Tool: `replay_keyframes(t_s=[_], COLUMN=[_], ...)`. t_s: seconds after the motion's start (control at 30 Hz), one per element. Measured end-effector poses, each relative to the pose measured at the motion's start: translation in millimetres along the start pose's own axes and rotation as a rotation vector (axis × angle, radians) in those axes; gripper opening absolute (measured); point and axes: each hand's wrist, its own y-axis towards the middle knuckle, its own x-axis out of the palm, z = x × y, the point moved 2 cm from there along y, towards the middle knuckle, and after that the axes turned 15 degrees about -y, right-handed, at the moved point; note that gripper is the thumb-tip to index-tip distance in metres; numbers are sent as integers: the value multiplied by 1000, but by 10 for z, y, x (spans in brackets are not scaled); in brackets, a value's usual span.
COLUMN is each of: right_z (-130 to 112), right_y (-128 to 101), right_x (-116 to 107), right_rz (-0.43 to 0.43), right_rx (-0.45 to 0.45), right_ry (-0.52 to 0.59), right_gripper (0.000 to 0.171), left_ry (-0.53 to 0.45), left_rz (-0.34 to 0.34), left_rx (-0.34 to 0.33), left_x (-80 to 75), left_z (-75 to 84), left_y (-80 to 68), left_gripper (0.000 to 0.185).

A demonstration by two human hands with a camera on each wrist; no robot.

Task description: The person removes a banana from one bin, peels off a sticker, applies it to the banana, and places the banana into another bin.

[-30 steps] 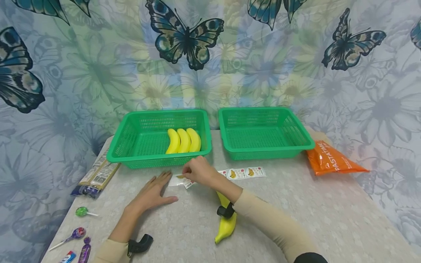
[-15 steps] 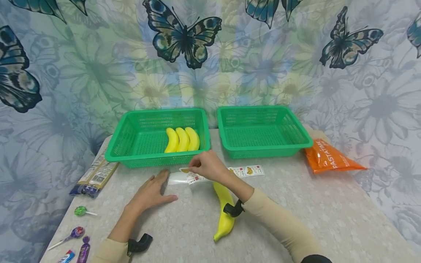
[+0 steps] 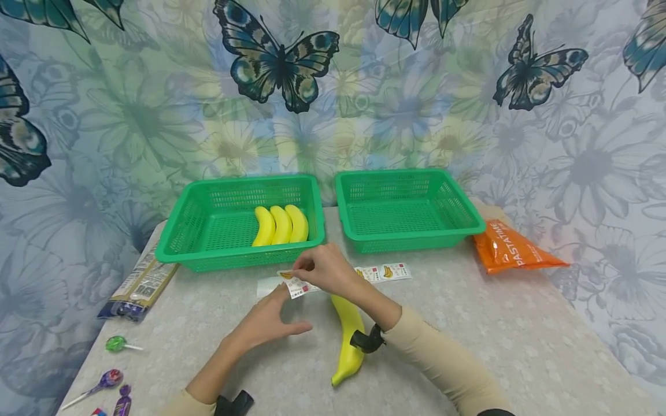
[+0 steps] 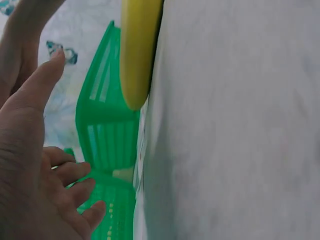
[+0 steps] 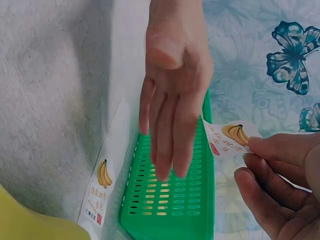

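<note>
My right hand [image 3: 328,268] pinches a small white sticker [image 5: 227,136] with a banana picture between thumb and index finger. Below it, the strip of banana stickers [image 3: 385,273] lies on the table, partly covered by that hand. My left hand [image 3: 265,320] is close by on the left, its fingers extended and holding nothing. In the right wrist view its fingers hang beside the sticker; whether they touch it I cannot tell. One yellow banana [image 3: 346,341] lies on the table under my right forearm.
Three bananas [image 3: 281,225] lie in the left green basket [image 3: 182,222]; a second green basket [image 3: 411,216] stands to its right. An orange pasta bag [image 3: 515,245] is at far right. A gold-and-blue packet [image 3: 143,283], lollipops [image 3: 115,344] and a purple-wrapped sweet [image 3: 122,401] line the left edge.
My right hand has lifted the sticker from the left part of the strip. My left hand has moved right from the table, closer to the sticker. The view has shifted slightly.
</note>
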Motion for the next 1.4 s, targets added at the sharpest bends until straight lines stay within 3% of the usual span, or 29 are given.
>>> replay_keyframes(t_s=[0.13,0.4,0.7,1.2,1.4], right_z=[3,0,61,160,195], right_y=[-22,-106,-205,-365,-422], right_x=[-18,-64,-132,-199,-236], right_rz=[9,34,53,31,49], right_rx=[-6,-4,-14,50,75], right_ry=[11,22,11,38,71], right_gripper=[10,9,8,7,6], left_ry=[-74,-54,-64,25,47], left_rz=[-25,-110,-167,-207,-187], left_rx=[2,78,150,75,98], left_x=[145,473,716,781,791], left_z=[104,197,207,148,146], left_y=[55,151,201,167,186], left_gripper=[99,107,117,116,118])
